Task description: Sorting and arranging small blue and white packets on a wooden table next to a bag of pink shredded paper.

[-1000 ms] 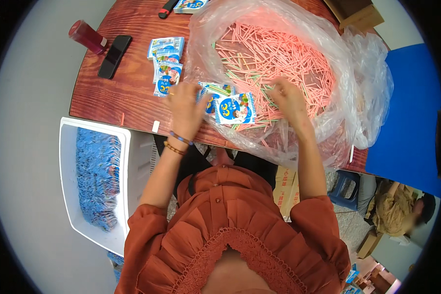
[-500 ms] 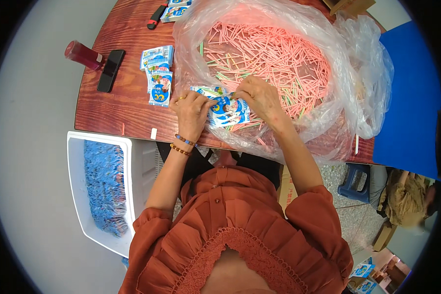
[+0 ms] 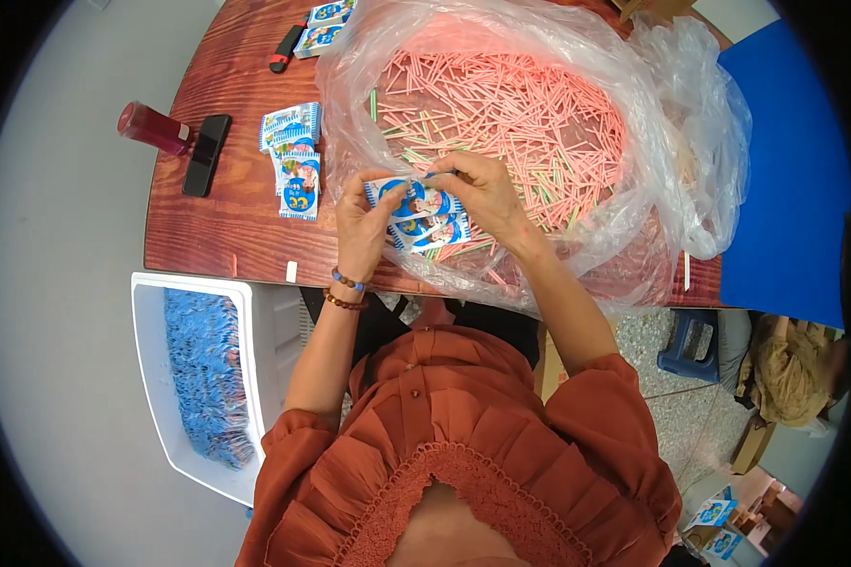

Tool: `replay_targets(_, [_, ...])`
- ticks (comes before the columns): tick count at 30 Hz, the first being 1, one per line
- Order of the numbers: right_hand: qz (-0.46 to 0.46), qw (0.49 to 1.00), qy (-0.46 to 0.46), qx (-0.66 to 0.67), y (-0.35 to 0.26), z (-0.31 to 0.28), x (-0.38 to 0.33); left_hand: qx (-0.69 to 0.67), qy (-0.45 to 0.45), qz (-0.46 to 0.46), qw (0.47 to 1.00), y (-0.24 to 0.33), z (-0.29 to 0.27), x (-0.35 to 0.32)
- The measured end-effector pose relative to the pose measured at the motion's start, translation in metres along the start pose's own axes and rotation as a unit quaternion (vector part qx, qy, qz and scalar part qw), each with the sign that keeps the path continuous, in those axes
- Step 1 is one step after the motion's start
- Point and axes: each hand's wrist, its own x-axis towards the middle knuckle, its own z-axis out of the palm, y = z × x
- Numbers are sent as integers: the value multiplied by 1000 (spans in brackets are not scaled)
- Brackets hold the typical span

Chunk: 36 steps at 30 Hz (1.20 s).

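Over the near side of an open clear plastic bag (image 3: pixel 345 85), my two hands grip one small blue-and-white printed packet (image 3: pixel 424 200). My left hand (image 3: pixel 361 222) pinches its left part, thumb on the front. At its upper edge, the thumb and fingers of my right hand (image 3: pixel 487 194) are closed; exactly what they pinch there is too small to tell. Just below lie other packets (image 3: pixel 437 232) of the same kind, overlapping. Loose thin pink sticks (image 3: pixel 558 113), with some green ones among them, spread inside the bag.
Left of the bag lie a stack of packets (image 3: pixel 299 180), a black phone (image 3: pixel 207 156), a red bottle (image 3: pixel 156 128) and a red-and-black cutter (image 3: pixel 286 49). A white bin (image 3: pixel 145 359) full of packets stands below the table's left edge. A blue stool (image 3: pixel 690 345) is at right.
My left hand has shifted its grip, with the thumb now on the packet's front. The packet is held up higher, apart from those below. The whole view has moved slightly.
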Motion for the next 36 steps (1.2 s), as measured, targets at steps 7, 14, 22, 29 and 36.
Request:
replay_targets(7, [76,986,19,150,5,6,-3,-152,68,-94,982,-5,12,-7])
replay_targets(14, [126,981,39,139,7,7,-12,-177,108,-82,975,-4,24,-12])
replay_targets(22, [90,967,63,229,-16,-11,-15,-209,121,-109,964,-4,14,-11])
replay_targets(29, [-140,990,11,-21,-19,-23,-22,-203,83,-124,968,9,21,-10])
replay_targets(36, [-201,973,-96,-57,-16,-33,-23,-193,70,-160,966,8,18,-12])
